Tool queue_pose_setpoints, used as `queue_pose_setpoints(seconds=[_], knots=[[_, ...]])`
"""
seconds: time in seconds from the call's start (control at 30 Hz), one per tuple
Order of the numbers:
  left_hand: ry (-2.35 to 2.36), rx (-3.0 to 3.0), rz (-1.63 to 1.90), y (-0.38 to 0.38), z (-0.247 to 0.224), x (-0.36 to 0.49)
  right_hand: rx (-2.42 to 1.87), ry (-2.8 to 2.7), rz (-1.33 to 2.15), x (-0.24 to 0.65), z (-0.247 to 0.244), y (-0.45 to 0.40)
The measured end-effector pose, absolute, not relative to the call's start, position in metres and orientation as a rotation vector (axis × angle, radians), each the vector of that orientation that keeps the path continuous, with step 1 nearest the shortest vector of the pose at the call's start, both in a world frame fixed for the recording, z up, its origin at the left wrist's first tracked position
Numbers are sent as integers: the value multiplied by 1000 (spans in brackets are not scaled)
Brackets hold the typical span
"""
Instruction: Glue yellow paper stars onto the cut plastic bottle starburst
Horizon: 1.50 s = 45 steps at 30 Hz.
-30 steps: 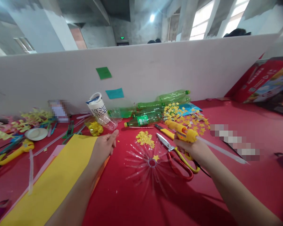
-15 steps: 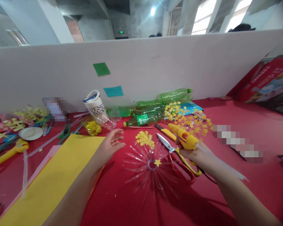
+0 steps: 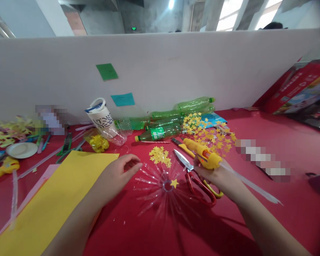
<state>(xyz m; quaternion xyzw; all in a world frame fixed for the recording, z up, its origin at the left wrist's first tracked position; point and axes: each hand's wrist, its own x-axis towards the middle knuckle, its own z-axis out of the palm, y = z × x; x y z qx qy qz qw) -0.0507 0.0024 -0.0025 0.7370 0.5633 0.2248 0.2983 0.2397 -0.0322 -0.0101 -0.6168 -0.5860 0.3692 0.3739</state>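
My right hand (image 3: 212, 173) grips a yellow hot glue gun (image 3: 202, 153) with a clear glue stick trailing from its back. Its nozzle points up and left. My left hand (image 3: 124, 170) holds nothing; its fingers curl loosely, thumb apart from them, beside the cut strips. Between both hands a clear plastic bottle piece (image 3: 167, 185) lies spread in thin strips like a flower. One yellow star (image 3: 174, 183) sits at its centre ring. Just behind it is a small pile of yellow stars (image 3: 160, 156). Red-handled scissors (image 3: 183, 160) lie by my right hand.
Green plastic bottles (image 3: 160, 133) lie along the white partition (image 3: 160, 71), near more scattered stars (image 3: 216, 137). A printed cup (image 3: 101, 117) leans at back left. Yellow paper (image 3: 66, 192) covers the left side, with another glue gun (image 3: 8, 167) beyond. A utility knife (image 3: 185, 147) lies behind the scissors.
My left hand has lowered slightly and its fingers have drawn nearer the thumb, close to the strips. The glue gun stays in my right hand. The whole view has shifted a little.
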Motion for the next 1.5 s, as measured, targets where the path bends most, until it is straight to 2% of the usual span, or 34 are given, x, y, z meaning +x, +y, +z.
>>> queue_pose_setpoints(seconds=[0.2,0.37,0.53,0.77,1.03,1.23,1.37,1.5], knots=[[1387,2061,671,1,-6,-41,-1643,-1538,990,244,-21,-32],[1321,2036,548,3,-18,-36,-1626,-1474,1002,238,-30,-31],[1390,1926,451,-8,-13,-36,-1559,-1561,899,230,-24,-30],[1368,1911,332,-33,-3,-41,-1755,-1497,650,245,-25,-28],[1289,1930,162,-51,12,-40,-1690,-1550,770,231,-29,-28],[1316,1937,446,-6,20,-39,-1561,-1568,883,225,-37,-29],[1388,2083,581,48,-9,-33,-1556,-1534,782,232,-38,-25],[1372,2141,509,80,-48,-27,-1576,-1416,731,242,-42,-20]])
